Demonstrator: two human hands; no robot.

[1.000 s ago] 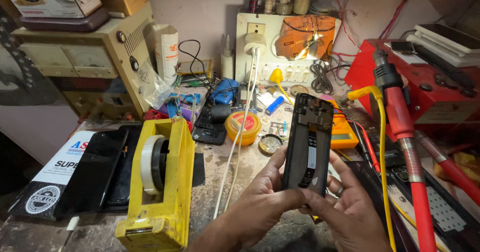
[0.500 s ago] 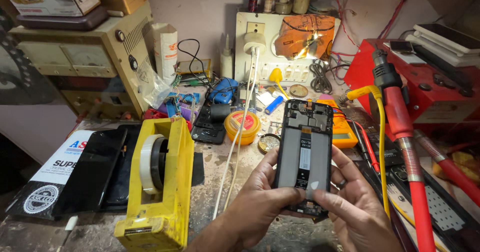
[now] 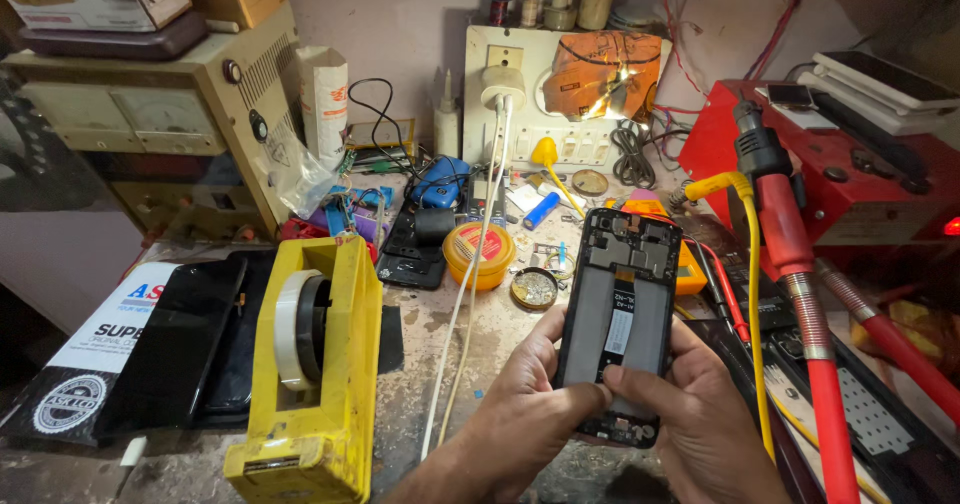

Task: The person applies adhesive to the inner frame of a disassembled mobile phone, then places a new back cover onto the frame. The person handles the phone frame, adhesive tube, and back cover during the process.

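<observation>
I see both hands gripping the opened black smartphone frame with its grey inner plate (image 3: pixel 622 314), held upright above the cluttered worktop (image 3: pixel 480 364). My left hand (image 3: pixel 520 429) closes its fingers on the left edge; my right hand (image 3: pixel 700 434) closes on the right, one finger lying across the plate. A yellow tape dispenser (image 3: pixel 315 374) stands well left, a red-handled soldering tool (image 3: pixel 790 264) just right.

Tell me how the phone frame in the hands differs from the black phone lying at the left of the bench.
The phone frame is held up, tilted, by the left hand and right hand; the black phone lies flat, untouched. The frame shows bare inner parts and a grey panel; the black phone shows a plain glossy face. Both are dark, slim rectangles.
</observation>
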